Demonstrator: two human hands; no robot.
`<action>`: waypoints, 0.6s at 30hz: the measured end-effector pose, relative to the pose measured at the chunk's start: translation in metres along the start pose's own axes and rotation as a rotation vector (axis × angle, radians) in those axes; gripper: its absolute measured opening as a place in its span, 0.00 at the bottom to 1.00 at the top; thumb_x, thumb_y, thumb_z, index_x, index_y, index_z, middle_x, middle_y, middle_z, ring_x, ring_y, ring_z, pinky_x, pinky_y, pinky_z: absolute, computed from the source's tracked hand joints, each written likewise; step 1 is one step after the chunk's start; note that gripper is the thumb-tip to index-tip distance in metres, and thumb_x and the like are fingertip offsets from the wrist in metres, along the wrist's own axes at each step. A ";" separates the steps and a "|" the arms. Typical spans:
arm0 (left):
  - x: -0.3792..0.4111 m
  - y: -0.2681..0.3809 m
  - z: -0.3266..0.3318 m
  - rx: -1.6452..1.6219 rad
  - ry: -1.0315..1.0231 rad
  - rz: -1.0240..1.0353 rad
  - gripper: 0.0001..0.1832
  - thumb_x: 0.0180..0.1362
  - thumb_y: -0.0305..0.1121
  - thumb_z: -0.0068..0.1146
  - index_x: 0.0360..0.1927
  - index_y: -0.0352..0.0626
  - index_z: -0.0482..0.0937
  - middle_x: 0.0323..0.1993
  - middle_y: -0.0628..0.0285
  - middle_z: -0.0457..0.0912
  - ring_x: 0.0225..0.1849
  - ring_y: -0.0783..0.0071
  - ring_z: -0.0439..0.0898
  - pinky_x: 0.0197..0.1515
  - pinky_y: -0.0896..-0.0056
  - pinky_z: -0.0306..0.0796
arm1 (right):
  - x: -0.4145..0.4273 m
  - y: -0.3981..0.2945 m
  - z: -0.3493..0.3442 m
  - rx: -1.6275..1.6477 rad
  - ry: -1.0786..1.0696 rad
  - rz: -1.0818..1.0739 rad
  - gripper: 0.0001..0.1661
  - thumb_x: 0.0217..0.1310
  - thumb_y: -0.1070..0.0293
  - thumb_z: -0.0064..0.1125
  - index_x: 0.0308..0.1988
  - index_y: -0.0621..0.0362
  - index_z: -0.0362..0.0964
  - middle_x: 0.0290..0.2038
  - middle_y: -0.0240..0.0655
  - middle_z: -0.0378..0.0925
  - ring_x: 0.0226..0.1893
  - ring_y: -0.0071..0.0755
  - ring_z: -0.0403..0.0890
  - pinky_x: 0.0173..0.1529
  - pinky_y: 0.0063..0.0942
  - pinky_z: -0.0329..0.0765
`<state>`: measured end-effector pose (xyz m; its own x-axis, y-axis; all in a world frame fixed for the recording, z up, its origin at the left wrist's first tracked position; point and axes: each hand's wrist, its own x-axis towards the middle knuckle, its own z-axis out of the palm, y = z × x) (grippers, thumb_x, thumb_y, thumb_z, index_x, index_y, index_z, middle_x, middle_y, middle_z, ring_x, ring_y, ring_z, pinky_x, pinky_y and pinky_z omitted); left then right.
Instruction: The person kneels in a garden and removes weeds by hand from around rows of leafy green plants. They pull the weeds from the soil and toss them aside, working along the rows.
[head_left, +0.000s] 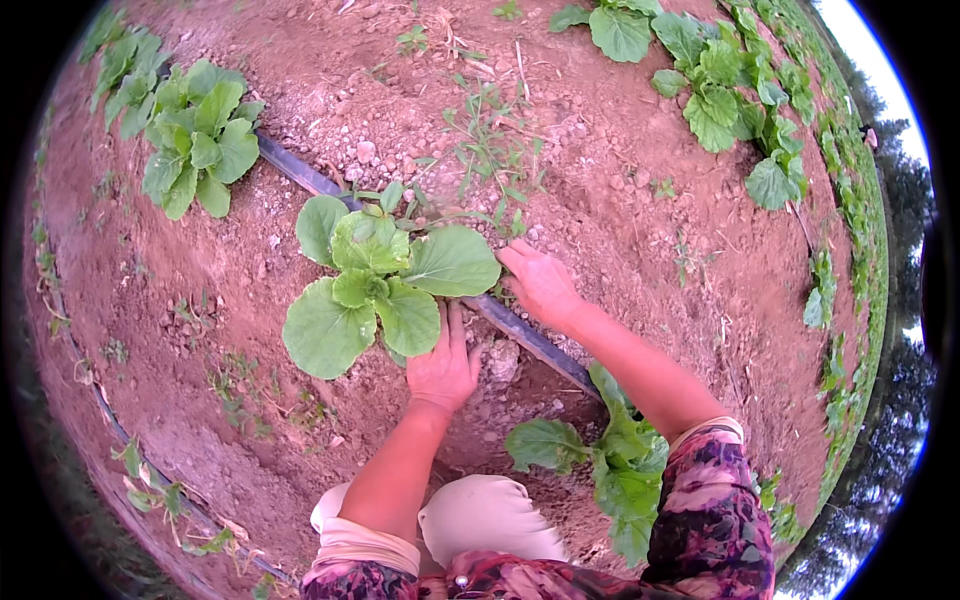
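A broad-leaved green vegetable plant (364, 289) grows beside a black drip irrigation hose (525, 334). My left hand (446, 369) lies at the plant's lower right, fingers stretched out flat and their tips partly under a leaf. On the hose's far side, my right hand (538, 281) is bent with its fingertips at the edge of the right-hand leaf, close to some thin weeds (491, 142). Whether the right fingers pinch a stem or leaf is hidden.
Another leafy plant (626, 465) stands by my right forearm. Farther up the hose is a leafy clump (199, 135). More plants (712, 82) form a row at the upper right. A second hose (112, 420) runs along the left. Reddish, crumbly soil (300, 457) lies between the rows.
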<state>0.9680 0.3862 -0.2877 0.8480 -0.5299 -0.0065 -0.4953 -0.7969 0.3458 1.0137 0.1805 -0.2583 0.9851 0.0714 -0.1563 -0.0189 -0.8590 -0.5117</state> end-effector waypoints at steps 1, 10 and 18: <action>-0.001 -0.001 0.002 -0.004 0.010 0.000 0.42 0.51 0.48 0.55 0.67 0.35 0.58 0.64 0.45 0.61 0.65 0.45 0.59 0.67 0.46 0.50 | 0.000 0.001 0.004 0.031 0.021 0.008 0.11 0.51 0.75 0.58 0.37 0.58 0.66 0.37 0.42 0.69 0.40 0.53 0.76 0.40 0.46 0.74; 0.000 -0.001 0.000 0.005 -0.005 0.007 0.43 0.51 0.46 0.55 0.68 0.35 0.56 0.64 0.45 0.62 0.64 0.44 0.60 0.66 0.45 0.50 | 0.007 0.005 -0.003 -0.067 -0.141 0.135 0.10 0.52 0.69 0.59 0.35 0.61 0.71 0.37 0.44 0.73 0.43 0.52 0.77 0.46 0.45 0.74; -0.003 -0.002 0.006 0.023 0.050 0.036 0.42 0.51 0.46 0.55 0.67 0.35 0.57 0.63 0.46 0.62 0.63 0.45 0.62 0.65 0.46 0.51 | 0.009 0.017 -0.010 0.056 -0.197 0.033 0.11 0.52 0.68 0.58 0.37 0.59 0.71 0.38 0.44 0.75 0.44 0.51 0.77 0.46 0.44 0.74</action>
<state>0.9656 0.3873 -0.2942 0.8374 -0.5439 0.0530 -0.5297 -0.7840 0.3237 1.0235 0.1616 -0.2594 0.9316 0.1463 -0.3328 -0.0653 -0.8333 -0.5489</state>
